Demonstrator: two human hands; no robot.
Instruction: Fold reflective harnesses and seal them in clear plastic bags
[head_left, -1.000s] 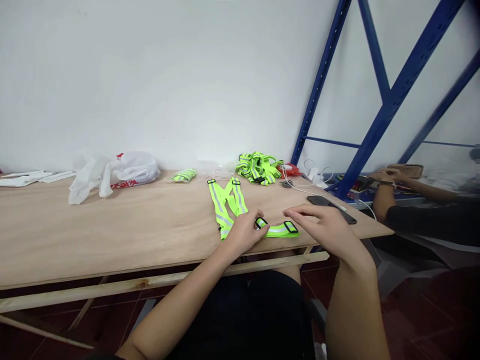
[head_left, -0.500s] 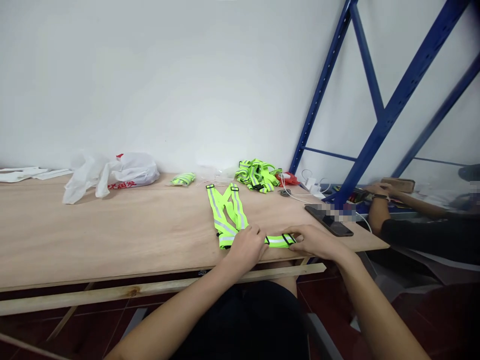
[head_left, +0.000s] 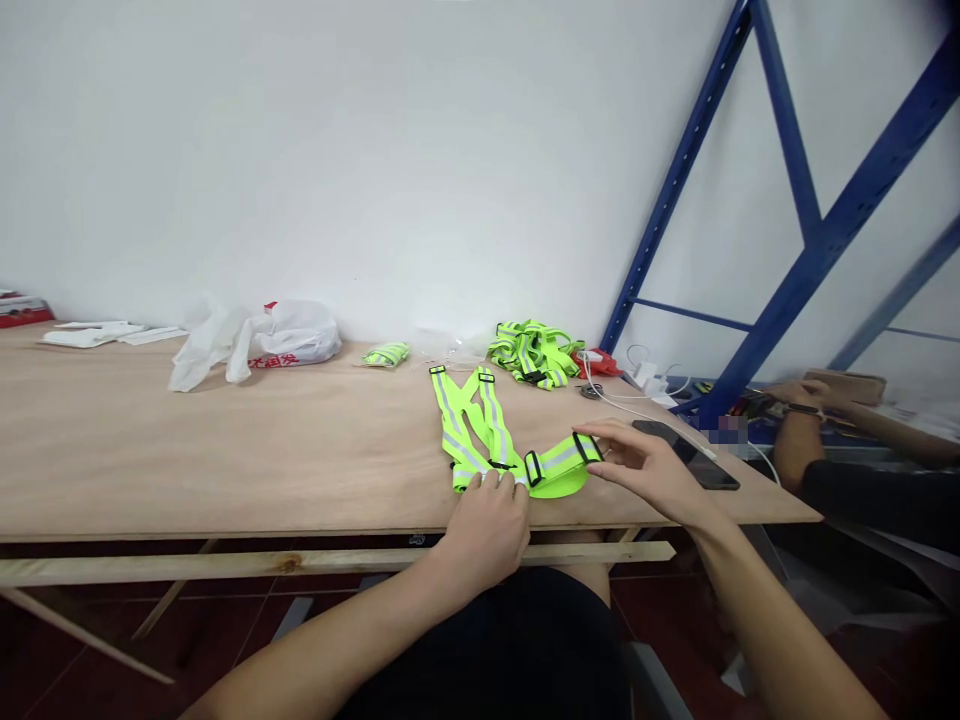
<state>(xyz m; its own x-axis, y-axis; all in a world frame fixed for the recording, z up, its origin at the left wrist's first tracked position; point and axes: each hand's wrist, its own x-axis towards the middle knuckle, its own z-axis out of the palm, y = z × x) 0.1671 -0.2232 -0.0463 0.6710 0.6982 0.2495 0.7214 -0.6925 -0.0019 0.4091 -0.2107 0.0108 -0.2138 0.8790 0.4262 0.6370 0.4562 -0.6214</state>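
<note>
Reflective harness [head_left: 497, 430] mid-frame, near front edge of tabletop [head_left: 300, 440]. Left hand [head_left: 487, 530] over lower band, likely anchoring it; thumb hidden, grip can't be told. Right hand [head_left: 649, 470] pinches end buckle [head_left: 587, 448], apparently holding strap raised.

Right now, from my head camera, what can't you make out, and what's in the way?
All in the head view:
1. The stretch of green harness under the left hand: covered by that hand.
2. Part of the phone: behind the right hand.
3. What the white plastic bag contains: hidden by its plastic.
4. The rest of the red item: cut off by the left edge.
</note>
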